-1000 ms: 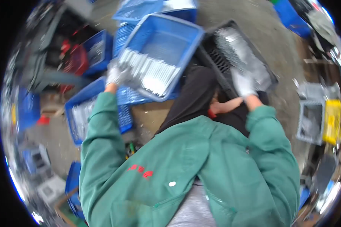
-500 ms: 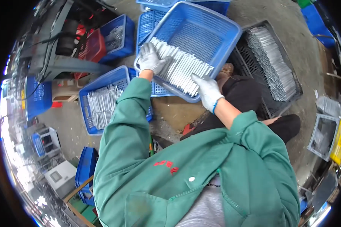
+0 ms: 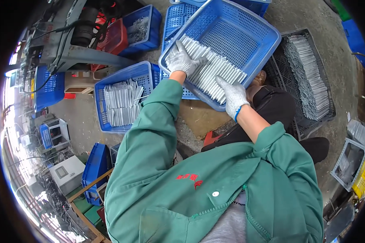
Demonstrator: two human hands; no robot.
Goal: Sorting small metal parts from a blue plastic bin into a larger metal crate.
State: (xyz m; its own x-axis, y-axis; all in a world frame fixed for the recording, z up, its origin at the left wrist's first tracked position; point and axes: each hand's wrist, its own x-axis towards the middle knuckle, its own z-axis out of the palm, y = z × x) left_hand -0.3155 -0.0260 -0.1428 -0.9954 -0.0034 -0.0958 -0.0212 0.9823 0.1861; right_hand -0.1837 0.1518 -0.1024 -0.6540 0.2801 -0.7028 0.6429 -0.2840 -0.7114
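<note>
A blue perforated plastic basket is tilted in front of me, with a row of slim silvery metal rods lying side by side along its near side. My left hand, in a pale knitted glove, lies over the left end of the row with its fingers spread. At the right end, my right hand, gloved alike, rests against the rods by the near rim. Its thumb stretches over them; the other fingers show only in part. Neither hand has lifted a rod.
Left of me a second blue basket holds more rods. A black crate on the right carries a long stack of rods. Beyond the left basket are a red bin and a blue bin of small metal parts. Machine framework stands at left.
The whole view has shifted, so basket and hands appear farther right. Both hands keep nearly the same places on the rods, and the rods look unchanged.
</note>
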